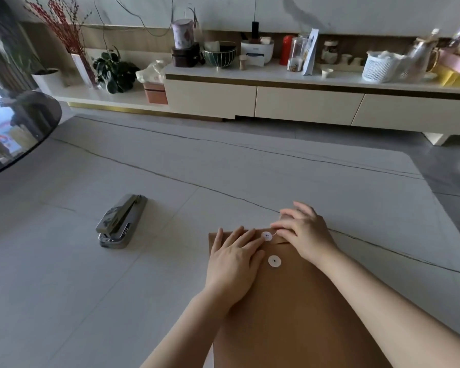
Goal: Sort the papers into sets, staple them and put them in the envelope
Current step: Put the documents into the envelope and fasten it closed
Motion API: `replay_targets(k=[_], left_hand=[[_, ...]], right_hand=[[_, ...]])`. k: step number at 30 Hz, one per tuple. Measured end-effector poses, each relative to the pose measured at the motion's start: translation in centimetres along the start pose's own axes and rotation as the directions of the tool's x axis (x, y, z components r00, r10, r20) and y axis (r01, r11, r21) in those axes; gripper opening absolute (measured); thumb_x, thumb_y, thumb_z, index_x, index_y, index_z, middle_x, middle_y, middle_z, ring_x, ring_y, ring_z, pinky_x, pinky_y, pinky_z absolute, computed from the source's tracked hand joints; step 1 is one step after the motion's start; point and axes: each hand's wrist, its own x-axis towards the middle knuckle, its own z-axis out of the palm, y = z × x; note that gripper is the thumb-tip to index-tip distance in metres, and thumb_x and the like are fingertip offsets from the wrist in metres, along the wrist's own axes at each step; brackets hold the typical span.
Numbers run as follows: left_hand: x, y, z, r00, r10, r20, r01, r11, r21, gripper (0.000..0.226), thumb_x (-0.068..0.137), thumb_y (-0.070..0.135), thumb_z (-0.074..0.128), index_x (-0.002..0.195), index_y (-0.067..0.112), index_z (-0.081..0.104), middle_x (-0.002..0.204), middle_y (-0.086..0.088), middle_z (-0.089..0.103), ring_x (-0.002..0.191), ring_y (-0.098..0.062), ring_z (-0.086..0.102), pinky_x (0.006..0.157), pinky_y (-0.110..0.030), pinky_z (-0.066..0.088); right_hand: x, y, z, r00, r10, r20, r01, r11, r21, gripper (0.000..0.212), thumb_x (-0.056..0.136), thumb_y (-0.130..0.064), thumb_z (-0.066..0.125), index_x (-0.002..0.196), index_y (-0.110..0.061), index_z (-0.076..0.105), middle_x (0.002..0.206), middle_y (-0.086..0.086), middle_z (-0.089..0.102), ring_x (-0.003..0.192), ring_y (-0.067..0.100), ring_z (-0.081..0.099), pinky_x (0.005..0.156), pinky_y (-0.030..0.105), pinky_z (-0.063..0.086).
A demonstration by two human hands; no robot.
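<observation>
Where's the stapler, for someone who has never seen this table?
On the pale grey table, look to the left of the brown envelope that both hands are on. The stapler lies alone there, apart from the envelope. It is the only shiny dark metal thing on the tabletop.

The envelope (pixel 298 309) runs off the bottom edge, and its far corners lie under the left hand (pixel 234 264) and right hand (pixel 307 235). Its contents cannot be seen. The right fingertips (pixel 276 224) seem to pinch the thin string (pixel 274 233) at the upper button (pixel 266 236), but it is too fine to tell. Both forearms are cut off below. The dark round table (pixel 24 134) leaves the left edge. Items at the far right of the sideboard (pixel 303 96) are blurred.
</observation>
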Motion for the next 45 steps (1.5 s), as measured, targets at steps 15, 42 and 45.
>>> replay_targets(k=[15, 42, 45], left_hand=[[0.0, -0.4, 0.1, 0.999, -0.025, -0.047, 0.021, 0.997, -0.079, 0.069, 0.083, 0.055, 0.008, 0.13, 0.038, 0.055, 0.145, 0.019, 0.043, 0.141, -0.006, 0.026, 0.117, -0.031, 0.001], [0.0, -0.7, -0.7, 0.998, 0.027, 0.051, -0.017, 0.98, -0.198, 0.029, 0.093, 0.047, 0.041, 0.113, 0.049, 0.062, 0.149, 0.014, 0.035, 0.143, -0.011, 0.017, 0.118, -0.038, -0.004], [0.1, -0.6, -0.6, 1.0, -0.003, 0.018, 0.006, 0.977, -0.211, 0.022, 0.093, 0.045, 0.047, 0.106, 0.041, 0.064, 0.145, 0.015, 0.04, 0.142, -0.009, 0.021, 0.118, -0.034, -0.002]], right_hand=[[-0.1, -0.7, -1.3, 0.95, -0.271, 0.157, 0.301, 0.929, -0.217, 0.018, 0.095, -0.021, 0.055, 0.109, -0.014, 0.064, 0.116, -0.003, 0.059, 0.108, 0.021, 0.054, 0.089, 0.033, 0.041], [-8.5, -5.1, -0.8, 0.973, 0.232, 0.022, -0.232, 0.958, 0.166, 0.012, 0.089, -0.031, 0.063, 0.093, -0.027, 0.073, 0.077, -0.014, 0.068, 0.073, 0.006, 0.06, 0.057, 0.006, 0.035], [-9.3, -4.8, -0.3, 0.951, 0.309, -0.017, -0.291, 0.911, 0.294, 0.009, 0.088, -0.027, 0.066, 0.091, -0.024, 0.074, 0.075, -0.014, 0.067, 0.072, 0.004, 0.062, 0.06, 0.01, 0.041]])
